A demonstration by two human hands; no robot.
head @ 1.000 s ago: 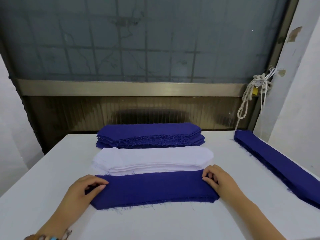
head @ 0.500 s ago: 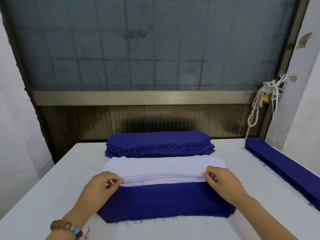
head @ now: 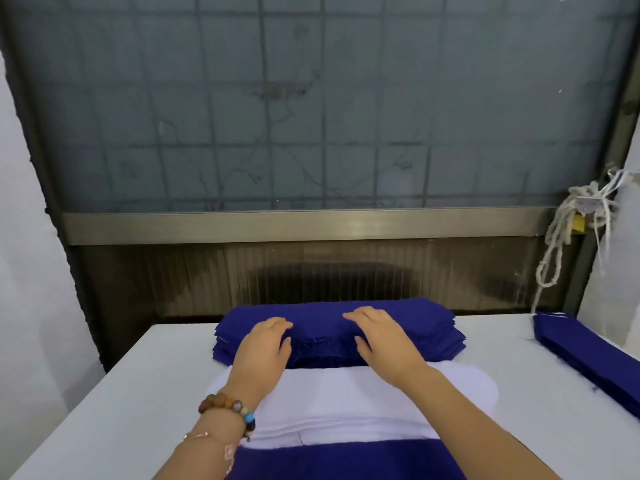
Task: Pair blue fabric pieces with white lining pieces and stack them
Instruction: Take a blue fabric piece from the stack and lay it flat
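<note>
A: Where the far blue pile [head: 415, 323] sits by the back edge of the table [head: 138, 393], we see both hands lying on top of it.

B: We agree. The left hand [head: 265, 344] rests on the pile's left half and the right hand [head: 381, 336] near its middle. The fingers of both are stretched out loosely, flat on the cloth and curled round nothing.

A: And the thumbs?

B: They hang down the frayed front edge. Whether they catch a layer there we cannot make out, as the view is soft at that spot.

A: Just in front of the blue pile we see the white pile [head: 346, 396], its near edge showing many thin layers. Both forearms pass above it.

B: Nearer to us, a single flat blue piece [head: 346, 460] lies against the front of the white pile and runs out of the bottom of the view.

A: On the left wrist we note a bead bracelet [head: 228, 407].

B: Well apart, along the right side of the table, lies a long blue stack [head: 588, 358] of narrow strips.

A: Behind the table we see a metal rail [head: 311, 225], above it a window [head: 311, 116] of clouded, gridded glass, and at the right a knotted white rope [head: 561, 237] hanging down.
</note>
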